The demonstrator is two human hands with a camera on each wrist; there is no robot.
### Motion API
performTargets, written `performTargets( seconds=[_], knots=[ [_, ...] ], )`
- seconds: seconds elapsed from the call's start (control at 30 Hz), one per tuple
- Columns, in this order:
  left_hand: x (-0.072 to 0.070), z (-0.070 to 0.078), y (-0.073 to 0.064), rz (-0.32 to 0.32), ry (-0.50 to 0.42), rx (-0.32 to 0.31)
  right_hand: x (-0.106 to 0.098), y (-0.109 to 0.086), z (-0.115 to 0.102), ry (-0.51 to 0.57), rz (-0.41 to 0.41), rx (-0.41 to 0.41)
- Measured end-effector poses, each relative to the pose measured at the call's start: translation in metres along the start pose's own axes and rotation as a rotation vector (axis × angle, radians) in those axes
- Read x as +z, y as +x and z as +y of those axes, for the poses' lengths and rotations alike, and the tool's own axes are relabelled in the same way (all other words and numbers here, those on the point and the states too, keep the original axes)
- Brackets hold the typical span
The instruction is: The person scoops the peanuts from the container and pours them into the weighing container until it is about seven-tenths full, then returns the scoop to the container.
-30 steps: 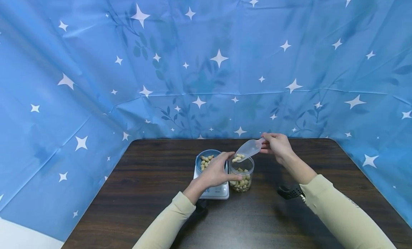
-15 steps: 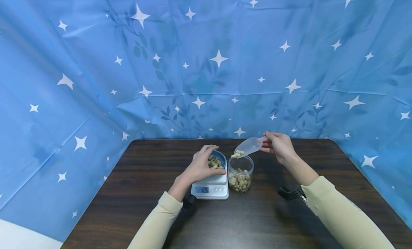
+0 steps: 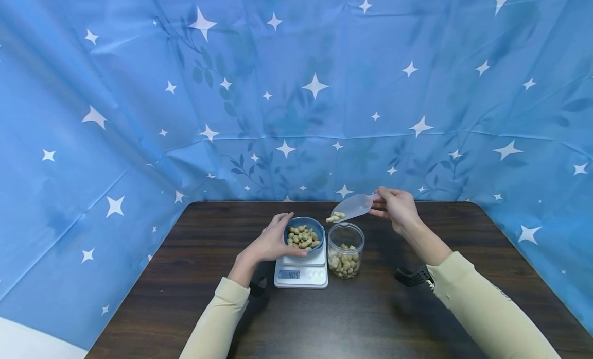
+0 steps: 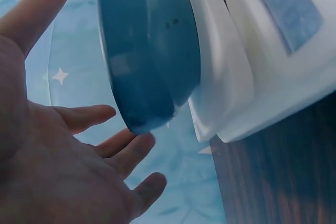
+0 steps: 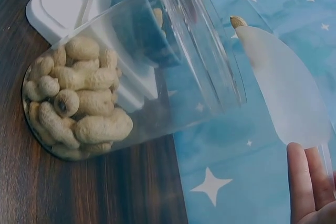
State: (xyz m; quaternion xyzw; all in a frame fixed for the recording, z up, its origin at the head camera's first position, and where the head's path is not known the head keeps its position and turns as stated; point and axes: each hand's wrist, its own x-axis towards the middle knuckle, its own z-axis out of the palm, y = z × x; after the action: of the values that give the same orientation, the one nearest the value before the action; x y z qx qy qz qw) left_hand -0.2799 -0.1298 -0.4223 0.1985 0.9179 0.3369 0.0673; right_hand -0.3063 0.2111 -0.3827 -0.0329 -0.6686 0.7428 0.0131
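Observation:
My right hand [image 3: 399,210] pinches the handle of a translucent plastic scoop [image 3: 354,206], which tilts down to the left with a few peanuts [image 3: 336,217] at its tip. Below the scoop stands a clear open jar [image 5: 152,103], its lower part filled with unshelled peanuts [image 5: 94,103]. To the jar's left, a blue bowl [image 4: 149,51] of peanuts sits on a white kitchen scale [image 3: 314,278]. Around the bowl's left side, my left hand [image 3: 267,244] spreads its thumb and fingers, with fingertips close to the rim in the left wrist view.
The scale's display [image 3: 289,274] reads about 405. Dark wood-grain table [image 3: 366,323] runs beneath everything. Behind it hangs a blue curtain [image 3: 296,117] with white stars. The jar stands close beside the scale's right edge.
My left hand has moved left from over the jar and bowl to the bowl's left side, uncovering the peanuts and display. The scoop has shifted slightly left and up above the jar.

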Motion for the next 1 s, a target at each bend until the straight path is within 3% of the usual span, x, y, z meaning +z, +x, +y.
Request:
performTargets(
  seconds=[0.23, 0.47, 1.0],
  knots=[
    [-0.003, -0.004, -0.001, -0.039, -0.024, -0.051, 0.012, 0.004, 0.002, -0.008, 0.002, -0.003],
    [0.001, -0.010, 0.002, -0.048, -0.055, -0.052, 0.024, 0.007, 0.009, -0.038, 0.003, -0.011],
    [0.001, -0.011, 0.002, -0.040, -0.062, -0.066, 0.059, 0.008, 0.011, -0.269, 0.021, -0.243]
  ],
)
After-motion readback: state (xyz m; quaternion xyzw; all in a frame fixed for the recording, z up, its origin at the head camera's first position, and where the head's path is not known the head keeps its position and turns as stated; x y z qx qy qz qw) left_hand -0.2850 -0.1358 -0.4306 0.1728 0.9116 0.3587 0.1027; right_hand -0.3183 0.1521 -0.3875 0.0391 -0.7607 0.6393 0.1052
